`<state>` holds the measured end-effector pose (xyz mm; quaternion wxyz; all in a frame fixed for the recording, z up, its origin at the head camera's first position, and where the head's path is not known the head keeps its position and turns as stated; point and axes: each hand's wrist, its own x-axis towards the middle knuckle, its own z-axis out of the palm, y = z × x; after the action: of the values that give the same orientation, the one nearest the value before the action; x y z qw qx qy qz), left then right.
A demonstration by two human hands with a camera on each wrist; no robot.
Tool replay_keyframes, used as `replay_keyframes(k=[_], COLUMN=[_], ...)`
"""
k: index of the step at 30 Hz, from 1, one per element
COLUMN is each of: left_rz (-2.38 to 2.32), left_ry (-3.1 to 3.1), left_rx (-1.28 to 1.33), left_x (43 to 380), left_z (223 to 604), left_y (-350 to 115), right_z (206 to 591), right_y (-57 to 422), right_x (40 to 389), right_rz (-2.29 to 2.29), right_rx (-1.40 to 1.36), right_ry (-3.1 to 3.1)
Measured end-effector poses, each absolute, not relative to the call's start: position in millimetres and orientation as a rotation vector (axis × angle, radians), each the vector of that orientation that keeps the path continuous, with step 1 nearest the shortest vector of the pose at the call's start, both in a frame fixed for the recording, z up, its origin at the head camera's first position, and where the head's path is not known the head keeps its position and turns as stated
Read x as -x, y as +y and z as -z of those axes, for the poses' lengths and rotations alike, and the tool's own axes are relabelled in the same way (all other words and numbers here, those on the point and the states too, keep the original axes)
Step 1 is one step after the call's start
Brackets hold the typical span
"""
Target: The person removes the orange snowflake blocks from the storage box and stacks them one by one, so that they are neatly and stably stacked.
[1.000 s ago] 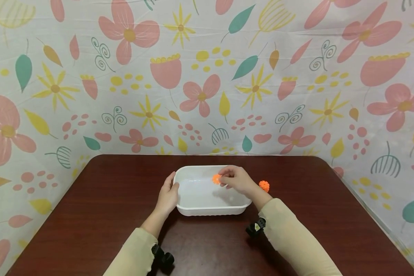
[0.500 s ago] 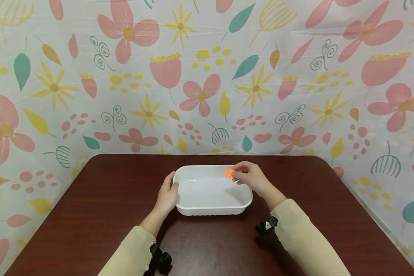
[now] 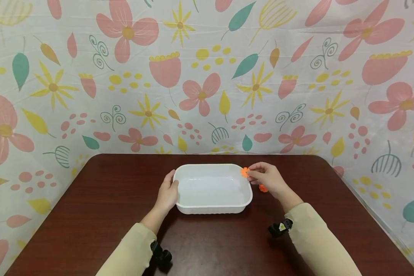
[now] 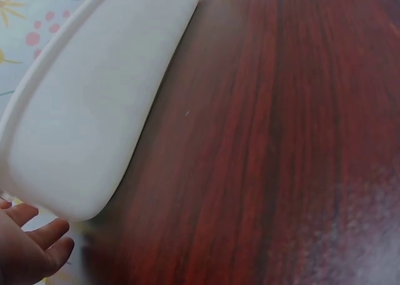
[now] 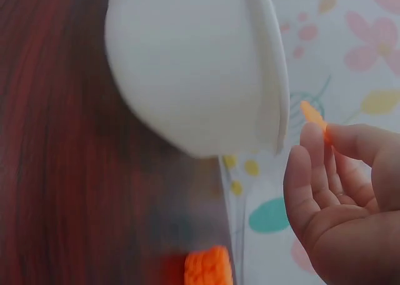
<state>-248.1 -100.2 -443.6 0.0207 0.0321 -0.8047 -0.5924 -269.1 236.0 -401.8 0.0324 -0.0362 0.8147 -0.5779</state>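
Note:
A white, rounded rectangular plastic basin (image 3: 210,209) stands on the table. My left hand (image 3: 168,193) holds its left end, thumb at the rim and fingers along the outer wall; in the left wrist view, those fingers (image 4: 47,238) show beside the basin's end. Thumb and fingertips of my right hand (image 3: 270,179) pinch a thin orange disc with a notched edge (image 3: 245,172), over the basin's far right corner. Seen edge-on in the right wrist view, the disc (image 5: 312,115) is just outside the rim. Below that hand sits an orange ridged piece (image 3: 263,188), partly hidden by it.
The dark reddish-brown wooden table (image 3: 100,214) has rounded far corners. Behind it hangs a white cloth (image 3: 207,76) printed with flowers and leaves. The orange ridged piece (image 5: 209,269) stands right of the basin, near its outer wall. Black wrist cameras (image 3: 279,228) are strapped at both sleeves.
My right hand has moved right with the orange disc, from over the basin's inside to its far right corner. The left hand keeps its hold; the basin stays in place.

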Motion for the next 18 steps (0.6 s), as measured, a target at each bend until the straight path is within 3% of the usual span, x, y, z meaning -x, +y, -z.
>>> replay_keyframes(k=[18], left_rz=[1.823], left_ry=[-2.498], left_rx=[-0.092], left_x=[254.3], left_z=[439.7], left_y=[-99.3], right_z=[421.4], right_y=[285.4], right_x=[260.1], right_rz=[1.699], right_rx=[-0.139], right_ry=[2.628])
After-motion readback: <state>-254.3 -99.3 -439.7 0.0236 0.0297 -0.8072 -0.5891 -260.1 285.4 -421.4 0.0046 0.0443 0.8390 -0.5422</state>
